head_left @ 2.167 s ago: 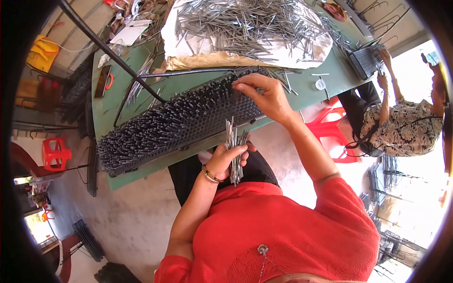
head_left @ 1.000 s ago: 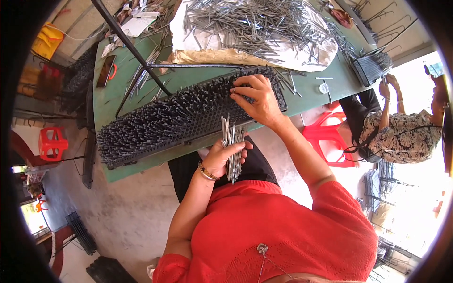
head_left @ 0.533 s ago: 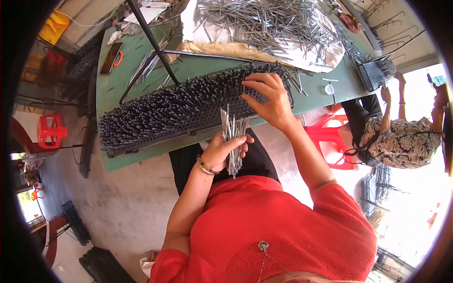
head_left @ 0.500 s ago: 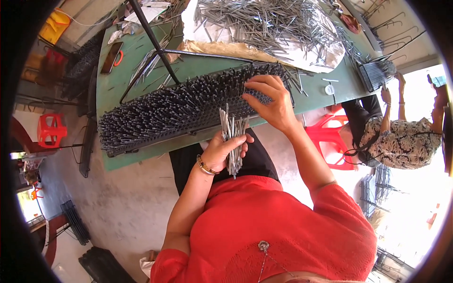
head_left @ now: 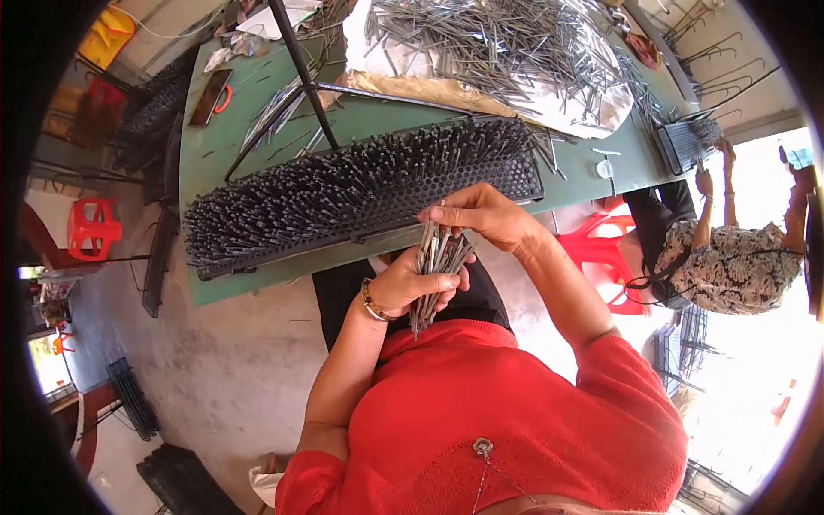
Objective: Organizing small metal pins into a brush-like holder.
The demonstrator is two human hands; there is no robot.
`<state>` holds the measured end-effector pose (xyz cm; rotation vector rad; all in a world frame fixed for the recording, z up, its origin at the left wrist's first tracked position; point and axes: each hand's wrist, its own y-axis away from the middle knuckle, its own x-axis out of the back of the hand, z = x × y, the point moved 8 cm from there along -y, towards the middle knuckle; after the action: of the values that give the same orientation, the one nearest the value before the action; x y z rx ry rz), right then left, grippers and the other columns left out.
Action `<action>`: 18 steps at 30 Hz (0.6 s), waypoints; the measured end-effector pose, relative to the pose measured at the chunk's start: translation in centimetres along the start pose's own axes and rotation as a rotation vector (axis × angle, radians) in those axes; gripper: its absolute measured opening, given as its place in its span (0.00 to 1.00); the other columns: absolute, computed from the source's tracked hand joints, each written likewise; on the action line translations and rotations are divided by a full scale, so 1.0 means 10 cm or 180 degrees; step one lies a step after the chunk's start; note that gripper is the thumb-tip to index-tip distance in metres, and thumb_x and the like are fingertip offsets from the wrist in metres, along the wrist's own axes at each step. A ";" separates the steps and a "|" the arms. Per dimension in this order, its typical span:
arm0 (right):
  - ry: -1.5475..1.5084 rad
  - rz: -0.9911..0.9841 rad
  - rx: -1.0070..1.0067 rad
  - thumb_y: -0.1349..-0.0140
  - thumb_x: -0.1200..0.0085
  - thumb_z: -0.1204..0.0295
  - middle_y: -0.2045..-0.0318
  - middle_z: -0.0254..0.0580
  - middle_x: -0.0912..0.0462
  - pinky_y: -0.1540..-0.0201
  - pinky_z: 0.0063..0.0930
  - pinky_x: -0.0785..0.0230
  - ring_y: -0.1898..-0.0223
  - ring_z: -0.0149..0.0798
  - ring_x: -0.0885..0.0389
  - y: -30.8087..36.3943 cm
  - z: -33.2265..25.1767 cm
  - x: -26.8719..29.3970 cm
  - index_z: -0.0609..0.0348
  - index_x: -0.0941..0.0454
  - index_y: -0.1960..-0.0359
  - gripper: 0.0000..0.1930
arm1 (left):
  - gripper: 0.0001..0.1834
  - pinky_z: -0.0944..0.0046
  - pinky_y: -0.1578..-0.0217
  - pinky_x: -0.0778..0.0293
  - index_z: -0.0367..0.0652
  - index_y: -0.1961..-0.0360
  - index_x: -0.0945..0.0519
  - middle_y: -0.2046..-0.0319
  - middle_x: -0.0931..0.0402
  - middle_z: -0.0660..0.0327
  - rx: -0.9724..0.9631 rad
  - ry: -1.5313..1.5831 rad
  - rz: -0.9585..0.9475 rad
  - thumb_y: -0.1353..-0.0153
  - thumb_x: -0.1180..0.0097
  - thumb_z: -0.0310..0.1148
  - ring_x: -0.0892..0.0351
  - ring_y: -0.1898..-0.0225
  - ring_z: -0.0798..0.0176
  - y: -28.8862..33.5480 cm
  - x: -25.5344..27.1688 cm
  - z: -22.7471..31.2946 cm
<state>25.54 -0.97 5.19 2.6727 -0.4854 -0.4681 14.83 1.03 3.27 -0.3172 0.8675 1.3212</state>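
A bundle of thin grey metal rods (head_left: 443, 255) is wrapped in the fingers of my left hand (head_left: 407, 285), held before my waist. My right hand (head_left: 487, 216) is at the upper ends of the bundle, its thumb and fingers closed in a pinch on rod tips there. Just beyond both hands lies a long dark perforated rack (head_left: 517, 178). Many similar rods stand upright in its holes, thickly at the left and along the back. Bare holes show along its front and right end.
The rack rests on a green table (head_left: 249, 90). A large heap of loose rods (head_left: 506, 51) lies on pale sheeting behind it. A black metal frame (head_left: 300, 73) rises at the rack's back. A phone (head_left: 209, 99) lies far left. Another person (head_left: 730, 262) works at the right, beside a red stool (head_left: 592, 257).
My right hand has come down from above the rack to the top of the bundle and closed there. My left hand still holds the rods, now fanned a little more.
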 end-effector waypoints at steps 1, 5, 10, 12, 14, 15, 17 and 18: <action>0.0004 -0.0005 -0.0003 0.41 0.40 0.67 0.74 0.34 0.18 0.68 0.19 0.34 0.71 0.23 0.26 -0.01 0.01 0.00 0.65 0.17 0.65 0.11 | 0.25 0.73 0.77 0.30 0.35 0.47 0.31 0.68 0.25 0.59 -0.0006 0.0003 0.0003 0.44 0.41 0.31 0.28 0.75 0.73 0.01 0.00 0.00; 0.0082 0.0171 0.0285 0.41 0.40 0.67 0.73 0.36 0.17 0.67 0.19 0.32 0.70 0.24 0.24 -0.03 -0.02 0.02 0.65 0.17 0.63 0.12 | 0.25 0.74 0.78 0.32 0.37 0.45 0.32 0.68 0.26 0.60 0.0082 0.0257 -0.0080 0.45 0.41 0.30 0.30 0.76 0.73 0.03 0.01 -0.05; 0.0579 0.0994 0.1267 0.39 0.42 0.69 0.71 0.37 0.17 0.66 0.18 0.30 0.70 0.25 0.23 0.02 -0.38 0.14 0.67 0.18 0.65 0.11 | 0.22 0.73 0.77 0.30 0.38 0.46 0.31 0.67 0.26 0.60 0.0009 0.0183 0.0138 0.41 0.44 0.31 0.30 0.75 0.75 0.08 0.15 -0.04; 0.0649 0.1228 0.1502 0.39 0.42 0.70 0.72 0.36 0.17 0.66 0.19 0.28 0.70 0.24 0.22 0.03 -0.52 0.10 0.68 0.18 0.66 0.10 | 0.22 0.73 0.77 0.30 0.38 0.46 0.31 0.67 0.26 0.60 -0.0072 0.0244 0.0227 0.41 0.44 0.31 0.31 0.75 0.75 0.11 0.26 -0.09; 0.0628 0.1583 0.1902 0.42 0.40 0.72 0.73 0.37 0.16 0.67 0.20 0.27 0.70 0.25 0.20 0.03 -0.61 0.09 0.66 0.19 0.65 0.09 | 0.22 0.73 0.78 0.31 0.39 0.46 0.31 0.68 0.26 0.61 -0.0142 0.0238 0.0352 0.41 0.45 0.30 0.32 0.75 0.75 0.15 0.35 -0.12; 0.0628 0.1574 0.1901 0.42 0.40 0.72 0.73 0.37 0.16 0.67 0.20 0.27 0.70 0.25 0.20 -0.01 -0.61 0.04 0.66 0.19 0.65 0.09 | 0.22 0.73 0.78 0.31 0.39 0.46 0.31 0.68 0.26 0.61 -0.0147 0.0240 0.0359 0.41 0.45 0.30 0.32 0.75 0.75 0.17 0.38 -0.13; 0.1654 0.1795 0.2324 0.44 0.39 0.72 0.74 0.39 0.16 0.68 0.20 0.27 0.71 0.25 0.19 0.00 -0.74 -0.11 0.64 0.19 0.64 0.09 | 0.21 0.72 0.76 0.28 0.40 0.46 0.31 0.67 0.25 0.61 -0.0212 0.0328 0.0498 0.40 0.45 0.30 0.29 0.74 0.74 0.20 0.43 -0.15; 0.1840 0.1885 0.2380 0.46 0.37 0.72 0.73 0.42 0.16 0.69 0.22 0.26 0.73 0.29 0.18 -0.03 -0.73 -0.14 0.63 0.19 0.64 0.09 | 0.21 0.72 0.76 0.28 0.40 0.46 0.31 0.67 0.25 0.61 -0.0218 0.0332 0.0499 0.40 0.45 0.30 0.29 0.74 0.74 0.21 0.43 -0.16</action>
<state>27.14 2.12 11.75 2.8922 -1.3945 0.7780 12.25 3.62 -0.28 -0.3805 0.9511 1.4927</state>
